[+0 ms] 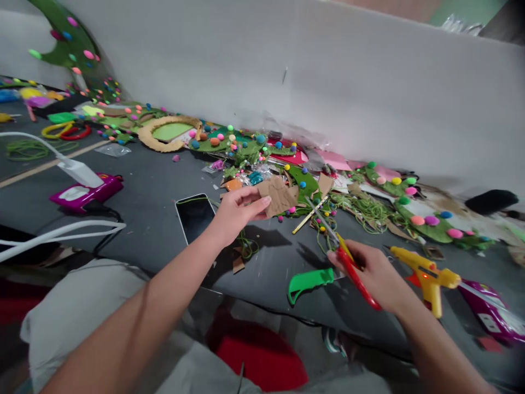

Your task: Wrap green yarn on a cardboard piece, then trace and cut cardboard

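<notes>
I see my left hand (238, 210) held above the grey bench (156, 186), fingers pinched on the near edge of a ragged brown cardboard piece (281, 196). The piece lies roughly flat in the air, its long axis running left to right, the free end pointing toward the heap of felt scraps (303, 183) along the bench's far edge by the white wall (328, 76). My right hand (379, 276) is closed through the red handles of a pair of scissors (348, 260); their long axis slants from the handles at lower right up toward the far left, the tips aimed at the cardboard but apart from it. Whether the blades are parted I cannot tell through the blur. A phone (194, 217) lies dark-screen-up just left of my left wrist. A green plastic handle (309, 282) rests near the bench's near edge, just left of my right hand, and a yellow glue gun (429, 276) stands just right of it. A tangle of green string (365, 210) lies beyond the scissors
</notes>
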Tool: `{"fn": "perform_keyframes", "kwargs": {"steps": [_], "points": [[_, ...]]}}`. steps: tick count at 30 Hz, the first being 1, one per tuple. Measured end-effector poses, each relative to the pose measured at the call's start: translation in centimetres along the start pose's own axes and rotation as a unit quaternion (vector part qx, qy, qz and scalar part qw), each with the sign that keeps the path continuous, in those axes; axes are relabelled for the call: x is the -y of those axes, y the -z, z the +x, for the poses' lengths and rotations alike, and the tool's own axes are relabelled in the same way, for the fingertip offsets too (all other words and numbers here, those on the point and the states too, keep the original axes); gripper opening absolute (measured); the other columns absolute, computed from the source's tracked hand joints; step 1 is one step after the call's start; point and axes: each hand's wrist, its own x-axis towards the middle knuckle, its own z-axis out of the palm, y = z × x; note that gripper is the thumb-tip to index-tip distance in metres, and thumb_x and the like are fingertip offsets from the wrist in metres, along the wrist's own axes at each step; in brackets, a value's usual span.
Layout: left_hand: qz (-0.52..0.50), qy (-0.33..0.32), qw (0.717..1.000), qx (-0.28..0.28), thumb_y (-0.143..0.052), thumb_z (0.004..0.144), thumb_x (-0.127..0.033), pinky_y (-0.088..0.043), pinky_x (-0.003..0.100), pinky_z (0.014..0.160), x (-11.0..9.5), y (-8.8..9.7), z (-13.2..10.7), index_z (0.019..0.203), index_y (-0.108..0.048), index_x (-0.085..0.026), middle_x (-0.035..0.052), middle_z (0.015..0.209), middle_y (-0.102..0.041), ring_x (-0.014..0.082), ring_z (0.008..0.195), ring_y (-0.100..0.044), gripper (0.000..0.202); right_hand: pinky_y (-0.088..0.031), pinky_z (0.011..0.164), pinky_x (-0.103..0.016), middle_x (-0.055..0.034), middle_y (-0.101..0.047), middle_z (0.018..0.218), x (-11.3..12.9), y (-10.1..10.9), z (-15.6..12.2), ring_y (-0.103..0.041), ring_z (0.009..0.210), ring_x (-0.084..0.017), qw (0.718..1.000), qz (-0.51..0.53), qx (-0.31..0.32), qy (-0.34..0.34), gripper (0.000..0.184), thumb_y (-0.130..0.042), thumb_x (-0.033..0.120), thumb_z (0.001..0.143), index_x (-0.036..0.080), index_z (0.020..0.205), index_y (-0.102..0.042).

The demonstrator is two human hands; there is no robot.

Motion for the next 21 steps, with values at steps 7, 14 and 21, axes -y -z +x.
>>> {"fn": "perform_keyframes", "kwargs": {"steps": [7,14,21], "points": [[-0.038,0.006,0.999,0.009,-0.091,0.082,-0.041,-0.068,0.034,0.083,-0.3,-0.6,-0.5,0.108,-0.081,-0.019,0.0077,0.108,-0.082,0.0191,0.091,-0.078,0.036,-0.034,0.058,-0.027,0.0041,-0.047,0.066,0.2,-1.2,-0.1,-0.038,0.066,-0.014,0.997,0.007,0.063,-0.036,0.053,-0.067,0.069,0.090,0.022,0.073,-0.050],[-0.026,0.011,0.999,0.015,-0.091,0.082,-0.038,-0.067,0.033,0.080,-0.5,-1.0,-0.7,0.103,-0.081,-0.016,0.0076,0.101,-0.081,0.0183,0.089,-0.076,0.032,-0.036,0.061,-0.028,0.0036,-0.046,0.069,0.1,-1.9,-0.3,-0.040,0.068,-0.015,0.996,0.045,0.077,-0.026,0.048,-0.066,0.064,0.094,0.022,0.076,-0.050],[-0.015,0.010,1.000,0.015,-0.090,0.081,-0.040,-0.067,0.033,0.080,-0.5,-0.9,-0.7,0.102,-0.081,-0.017,0.0080,0.101,-0.080,0.0187,0.089,-0.075,0.032,-0.036,0.060,-0.027,0.0036,-0.045,0.069,0.3,-1.9,0.0,-0.039,0.068,-0.015,0.994,0.067,0.086,-0.023,0.050,-0.071,0.064,0.091,0.022,0.072,-0.050]]}}
